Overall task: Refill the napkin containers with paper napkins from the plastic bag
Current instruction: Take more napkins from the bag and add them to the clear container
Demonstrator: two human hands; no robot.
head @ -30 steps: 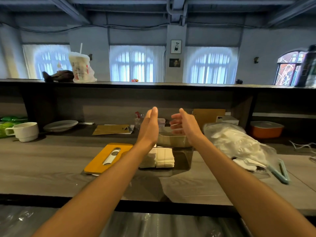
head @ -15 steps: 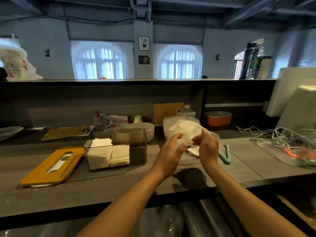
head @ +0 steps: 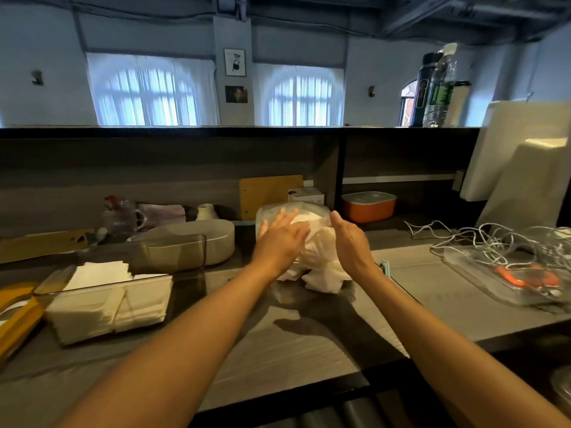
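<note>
Plastic bag point(head: 309, 242) between left hand point(head: 282, 239), right hand point(head: 349, 242)

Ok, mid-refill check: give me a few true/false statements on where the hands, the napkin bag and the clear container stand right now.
1. Both hands are at the plastic bag. True: the left hand lies on its left side and the right hand on its right.
2. The clear container holds no napkins. False: stacks of white napkins sit in it.
3. The container stands to the right of the bag. False: it stands to the left of it.
4. Some napkins spill from the bag's near end onto the counter. True.
5. The right hand holds a napkin over the container. False: it is at the bag, fingers straight.
</note>
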